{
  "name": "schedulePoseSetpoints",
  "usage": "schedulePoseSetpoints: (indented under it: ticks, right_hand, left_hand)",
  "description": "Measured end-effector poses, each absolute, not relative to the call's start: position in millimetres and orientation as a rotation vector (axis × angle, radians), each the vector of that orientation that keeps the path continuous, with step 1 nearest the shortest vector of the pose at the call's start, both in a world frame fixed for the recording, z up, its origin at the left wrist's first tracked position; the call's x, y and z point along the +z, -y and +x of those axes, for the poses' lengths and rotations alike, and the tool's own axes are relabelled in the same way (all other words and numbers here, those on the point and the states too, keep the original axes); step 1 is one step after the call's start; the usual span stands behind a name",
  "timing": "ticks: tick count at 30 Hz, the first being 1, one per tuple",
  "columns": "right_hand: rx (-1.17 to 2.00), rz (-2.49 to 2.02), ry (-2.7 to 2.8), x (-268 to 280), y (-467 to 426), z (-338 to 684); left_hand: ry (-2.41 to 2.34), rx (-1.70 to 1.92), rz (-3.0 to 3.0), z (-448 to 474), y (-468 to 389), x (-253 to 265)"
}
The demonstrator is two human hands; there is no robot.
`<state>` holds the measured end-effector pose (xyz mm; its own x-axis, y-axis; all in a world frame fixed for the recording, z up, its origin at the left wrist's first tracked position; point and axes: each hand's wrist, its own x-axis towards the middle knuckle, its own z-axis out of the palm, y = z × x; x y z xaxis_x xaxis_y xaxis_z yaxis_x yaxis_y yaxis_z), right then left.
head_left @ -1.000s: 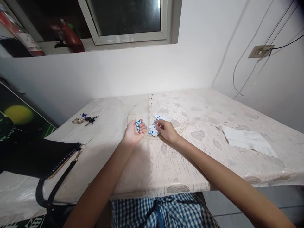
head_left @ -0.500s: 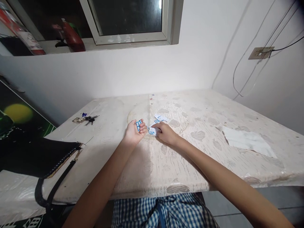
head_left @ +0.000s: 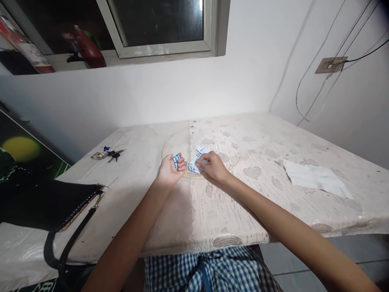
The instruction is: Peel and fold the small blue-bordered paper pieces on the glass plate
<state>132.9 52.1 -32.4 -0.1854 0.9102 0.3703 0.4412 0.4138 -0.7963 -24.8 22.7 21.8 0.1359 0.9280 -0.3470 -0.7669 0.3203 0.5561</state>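
My left hand (head_left: pixel 172 169) is palm up above the table, fingers curled round a small white paper piece with blue marker lines (head_left: pixel 176 161). My right hand (head_left: pixel 215 165) is just to the right, thumb and fingers bent together over loose white paper slips; whether anything is between its fingertips cannot be made out. One paper slip with blue marks (head_left: pixel 192 168) lies between the two hands. Another white slip (head_left: pixel 200 149) lies beyond the right fingertips, partly hidden by them.
A patterned plastic tablecloth (head_left: pixel 243 202) covers the table. Keys (head_left: pixel 114 155) lie at the left, with a black bag (head_left: pixel 45 202) and its strap nearer me. A torn white paper sheet (head_left: pixel 316 178) is at the right. A window (head_left: pixel 161 24) and a wall socket (head_left: pixel 330 65) are beyond.
My right index finger has drawn back from the slip beside my left hand, and the right fingers are now more bent. More of that slip shows. My left hand keeps its hold.
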Motion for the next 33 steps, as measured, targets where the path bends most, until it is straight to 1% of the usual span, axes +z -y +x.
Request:
schedulePoseSetpoints:
  ticks: [5,7,16,25,28,33]
  right_hand:
    - [1.161,-1.007,1.447,-26.0,-53.3,130.9]
    - [1.267,-0.967,1.303,-21.2,-51.6,130.4]
    - [1.313,-0.805,1.103,-9.7,-46.8,135.9]
    - [1.595,-0.702,1.212,-16.8,-37.4,125.8]
    - [1.583,-0.716,1.248,-19.3,-37.7,125.5]
    - [1.465,-0.781,1.386,-24.0,-41.6,125.0]
  left_hand:
    - [-0.775,1.211,0.286,-20.0,-23.2,18.7]
    - [-0.799,1.172,0.304,-16.7,-23.8,15.5]
    - [-0.857,0.984,0.414,-0.3,-21.1,4.6]
    - [-0.824,0.932,0.544,6.1,-17.1,3.8]
    - [-0.82,0.934,0.544,6.4,-16.7,4.6]
    - [-0.82,0.911,0.526,5.1,-18.3,2.4]
